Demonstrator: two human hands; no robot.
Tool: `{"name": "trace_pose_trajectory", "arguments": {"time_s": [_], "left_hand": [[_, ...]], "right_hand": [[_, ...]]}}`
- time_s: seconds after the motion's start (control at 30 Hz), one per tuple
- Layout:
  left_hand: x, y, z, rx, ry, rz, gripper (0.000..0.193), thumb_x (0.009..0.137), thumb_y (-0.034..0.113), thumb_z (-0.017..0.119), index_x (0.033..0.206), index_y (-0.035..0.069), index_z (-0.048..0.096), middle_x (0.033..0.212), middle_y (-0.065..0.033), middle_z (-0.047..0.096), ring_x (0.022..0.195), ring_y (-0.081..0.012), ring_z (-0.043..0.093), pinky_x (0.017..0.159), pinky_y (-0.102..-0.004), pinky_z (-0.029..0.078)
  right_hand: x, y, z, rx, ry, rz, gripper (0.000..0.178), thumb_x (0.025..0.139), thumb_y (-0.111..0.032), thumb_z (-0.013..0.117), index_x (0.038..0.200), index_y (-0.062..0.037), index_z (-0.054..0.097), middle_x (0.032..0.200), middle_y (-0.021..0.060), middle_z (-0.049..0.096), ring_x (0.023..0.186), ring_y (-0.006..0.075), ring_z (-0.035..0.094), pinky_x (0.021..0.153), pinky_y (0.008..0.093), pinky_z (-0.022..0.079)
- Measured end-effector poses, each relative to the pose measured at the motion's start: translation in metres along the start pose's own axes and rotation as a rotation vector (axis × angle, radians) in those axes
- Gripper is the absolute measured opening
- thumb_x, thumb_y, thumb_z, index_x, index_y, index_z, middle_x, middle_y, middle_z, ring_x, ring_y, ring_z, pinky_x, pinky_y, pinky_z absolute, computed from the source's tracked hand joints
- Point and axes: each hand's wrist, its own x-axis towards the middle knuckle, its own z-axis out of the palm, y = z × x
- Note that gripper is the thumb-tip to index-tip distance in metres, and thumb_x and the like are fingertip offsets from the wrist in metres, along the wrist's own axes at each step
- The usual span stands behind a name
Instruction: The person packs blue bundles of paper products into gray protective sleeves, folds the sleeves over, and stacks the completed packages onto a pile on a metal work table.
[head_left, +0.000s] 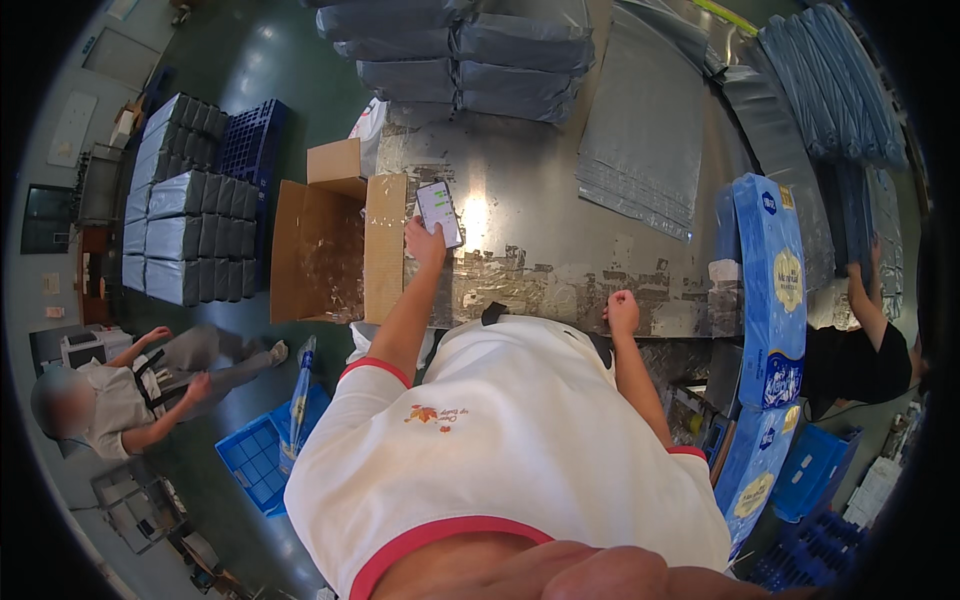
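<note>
A smartphone [437, 208] with a lit screen is at the table's left side, beside a cardboard box. My left hand [425, 242] grips its lower end, with the thumb over the screen and the other fingers at its left edge. Whether the phone rests on the metal tabletop [520, 190] or is lifted a little, I cannot tell. My right hand [622, 311] is at the table's near edge, its fingers curled in a loose fist. Nothing shows in it.
An open cardboard box [318, 235] stands left of the table. Grey-wrapped bundles [460, 60] and flat grey bags [645, 130] lie at the far side. Blue packages [770, 290] line the right. One person [150, 385] walks at left; another [865, 360] is at right.
</note>
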Motion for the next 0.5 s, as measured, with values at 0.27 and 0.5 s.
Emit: {"name": "trace_pose_trajectory", "arguments": {"time_s": [0.27,0.5], "left_hand": [[0.003,0.005,-0.02,0.018,-0.058,0.211,0.056,0.07,0.024,0.054,0.121,0.012,0.034,0.094,-0.0133,0.047,0.086,-0.0297,0.047,0.072,-0.0404,0.039],[0.033,0.002,-0.018,0.087,-0.231,0.262,0.059,0.075,0.033,0.049,0.126,0.014,0.027,0.094,-0.019,0.048,0.085,-0.0339,0.049,0.073,-0.0412,0.04]], "right_hand": [[-0.001,-0.002,-0.001,-0.026,0.008,0.017,0.01,0.075,-0.017,0.049,0.07,-0.008,0.048,0.051,0.0018,0.053,0.042,0.0126,0.054,0.042,0.0259,0.041],[0.001,-0.001,0.0,-0.026,-0.006,0.023,0.009,0.074,-0.016,0.048,0.07,-0.008,0.049,0.051,0.0018,0.053,0.042,0.0129,0.054,0.042,0.0257,0.041]]}}
